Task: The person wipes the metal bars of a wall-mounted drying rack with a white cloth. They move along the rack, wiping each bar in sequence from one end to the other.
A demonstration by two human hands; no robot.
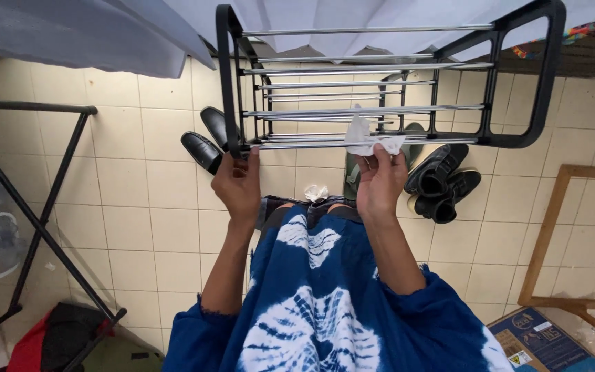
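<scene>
Above tiled floor (pixel 153 207) | left hand (pixel 239 184) closed on black shoe rack (pixel 228 83) frame | right hand (pixel 380 180) pinching white tissue (pixel 366 138) against front rail

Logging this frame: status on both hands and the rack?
Left hand grips the black shoe rack at its front corner. Right hand presses a white tissue on the front chrome bar. Nothing blocking; shoes on floor beneath.

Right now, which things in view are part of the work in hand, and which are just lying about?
In hand:
- shoe rack, black frame with chrome bars
- white tissue pressed on the front bar by the right hand
- left hand at the rack's front corner

Lying about:
- black shoes
- dark sandals
- crumpled wrapper
- wooden frame
- cardboard box
</scene>
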